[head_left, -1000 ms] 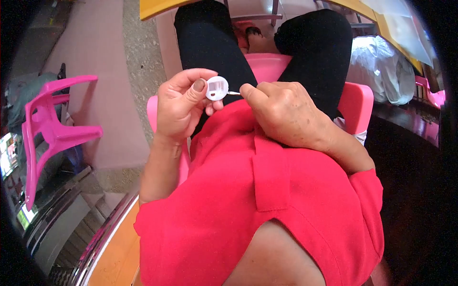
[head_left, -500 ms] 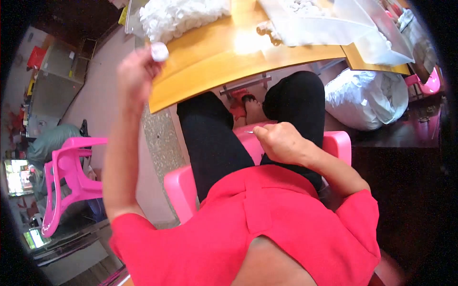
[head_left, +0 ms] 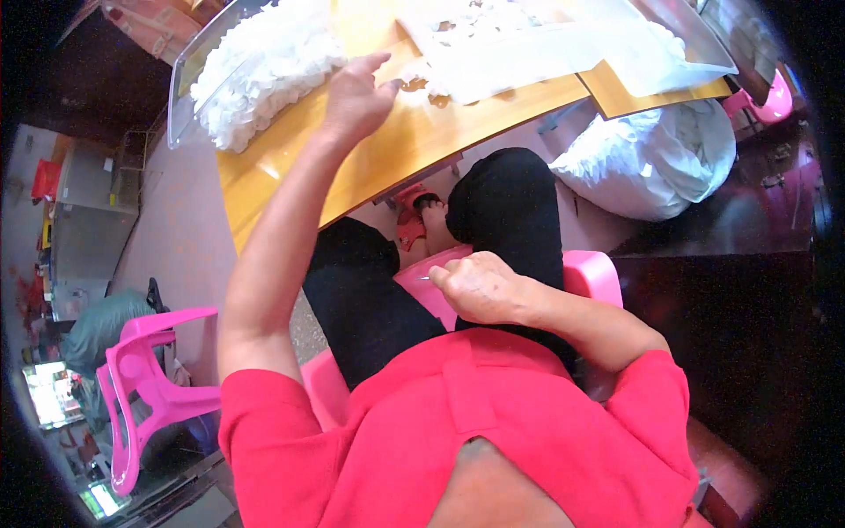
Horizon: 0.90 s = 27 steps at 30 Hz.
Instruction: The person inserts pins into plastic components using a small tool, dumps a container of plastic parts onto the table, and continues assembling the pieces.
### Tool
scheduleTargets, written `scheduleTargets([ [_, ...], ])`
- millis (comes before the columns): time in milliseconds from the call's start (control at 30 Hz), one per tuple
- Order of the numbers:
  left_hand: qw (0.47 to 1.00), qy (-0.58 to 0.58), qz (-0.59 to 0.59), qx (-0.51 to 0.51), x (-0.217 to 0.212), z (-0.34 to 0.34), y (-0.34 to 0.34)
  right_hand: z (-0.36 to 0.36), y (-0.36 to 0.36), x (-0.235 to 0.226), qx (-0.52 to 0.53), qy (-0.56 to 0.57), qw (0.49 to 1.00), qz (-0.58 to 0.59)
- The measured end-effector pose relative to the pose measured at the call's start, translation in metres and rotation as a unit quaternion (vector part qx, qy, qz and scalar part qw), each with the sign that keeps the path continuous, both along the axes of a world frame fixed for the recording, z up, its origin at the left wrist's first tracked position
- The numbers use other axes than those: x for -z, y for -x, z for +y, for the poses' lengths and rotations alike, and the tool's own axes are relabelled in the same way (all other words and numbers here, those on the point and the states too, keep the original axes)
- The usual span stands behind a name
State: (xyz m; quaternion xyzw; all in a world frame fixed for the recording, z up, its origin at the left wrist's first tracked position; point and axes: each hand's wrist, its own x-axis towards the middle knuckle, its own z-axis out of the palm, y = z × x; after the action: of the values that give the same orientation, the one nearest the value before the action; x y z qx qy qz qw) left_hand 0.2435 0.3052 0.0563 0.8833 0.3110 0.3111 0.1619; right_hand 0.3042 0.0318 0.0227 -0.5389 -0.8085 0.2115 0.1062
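Observation:
My left hand (head_left: 356, 99) is stretched out over the wooden table (head_left: 290, 167), its fingers extended and nothing visible in them. Just left of it, a heap of small white pieces (head_left: 264, 75) fills a clear plastic tray (head_left: 182, 106). To its right, several small pieces lie by the near edge of a translucent white bin (head_left: 519, 63). Down above my lap, my right hand (head_left: 480, 286) is closed around a thin tool (head_left: 425, 278). Only its slim, pale metallic tip shows past the fingers; the handle is hidden in the fist.
A large stuffed white sack (head_left: 660, 163) stands on the floor under the table's right side. An overturned pink plastic chair (head_left: 145, 378) lies at the left near a green bag (head_left: 106, 330). I sit on a pink chair (head_left: 591, 277), with my knees below the table edge.
My left hand has moved right and farther over the table. The round white piece it held is no longer seen in it. My right hand keeps its grip above my lap.

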Motion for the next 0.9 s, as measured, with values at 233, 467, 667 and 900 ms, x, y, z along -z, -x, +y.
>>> scheduleTargets([
  [233, 1.000, -0.019, -0.006, -0.013, 0.043, 0.016, -0.030, -0.001, -0.004, 0.012, 0.002, -0.011, 1.000, 0.013],
  [467, 0.963, 0.207, -0.173, -0.013, 0.028, -0.037, 0.040, -0.002, -0.005, 0.007, 0.035, -0.045, 0.997, 0.046],
  [667, 0.924, 0.319, -0.203, 0.061, 0.008, -0.158, 0.127, 0.013, 0.003, -0.009, 0.186, 0.131, 0.841, 0.491],
  [900, 0.968, 0.137, -0.197, 0.072, 0.015, -0.229, 0.170, -0.004, 0.051, -0.033, 0.176, 0.289, 0.732, 0.592],
])
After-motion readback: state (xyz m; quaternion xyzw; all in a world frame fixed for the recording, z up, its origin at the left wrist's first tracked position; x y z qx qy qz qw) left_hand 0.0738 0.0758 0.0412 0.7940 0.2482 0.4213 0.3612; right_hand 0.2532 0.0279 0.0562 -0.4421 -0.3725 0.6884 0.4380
